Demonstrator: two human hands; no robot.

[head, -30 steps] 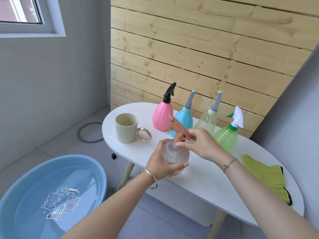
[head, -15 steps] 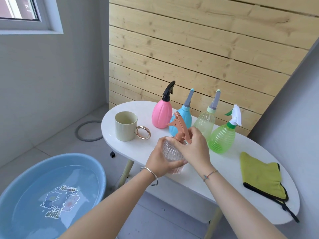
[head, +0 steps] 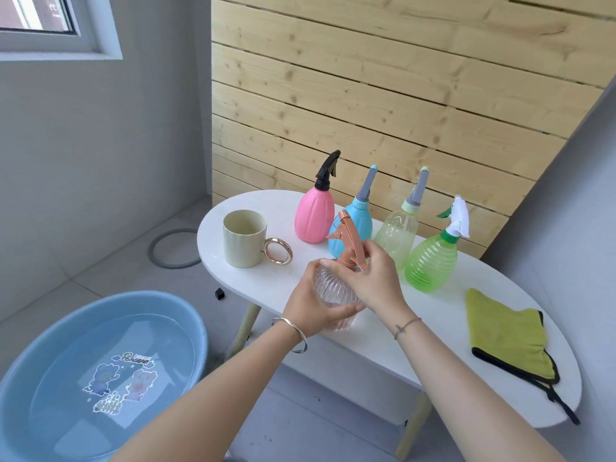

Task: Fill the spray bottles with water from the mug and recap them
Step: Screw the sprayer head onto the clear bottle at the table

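Note:
A clear ribbed spray bottle [head: 328, 295] stands near the front edge of the white oval table [head: 383, 338]. My left hand [head: 311, 310] wraps around its body. My right hand [head: 373, 278] grips the base of its copper-pink spray head [head: 348, 240], which sits on the bottle's neck. A cream mug [head: 245, 240] with a gold ring handle stands to the left. Behind are a pink bottle [head: 315, 215], a blue bottle [head: 356, 218], a pale clear-green bottle [head: 398, 235] and a bright green bottle [head: 431, 260], all capped.
A blue basin [head: 100, 371] holding water sits on the floor at the lower left. A yellow-green cloth [head: 510, 338] lies on the table's right end. A wooden slat wall stands close behind the bottles. A grey ring [head: 173, 248] lies on the floor.
My right hand has turned on the copper-pink spray head, and its nozzle has swung from pointing left towards more upright. The left hand keeps its hold on the bottle.

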